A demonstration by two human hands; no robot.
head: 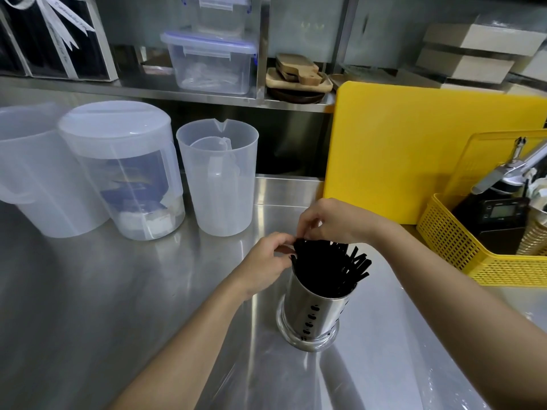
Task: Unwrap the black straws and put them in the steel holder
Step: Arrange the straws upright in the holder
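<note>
A bundle of black straws [328, 266] stands in the steel holder [310, 315] on the steel counter, the tips fanning out to the right. My left hand [263, 261] pinches the upper left edge of the bundle. My right hand [328, 220] is just above the straw tops, its fingertips pinched at the same spot. Whether a clear wrapper lies between the fingers I cannot tell.
Three translucent plastic jugs [217, 176] stand at the back left of the steel counter [118, 291]. A yellow cutting board [399, 149] leans at the back right. A yellow basket [461, 247] with tools sits at the right. Shelves with boxes run behind.
</note>
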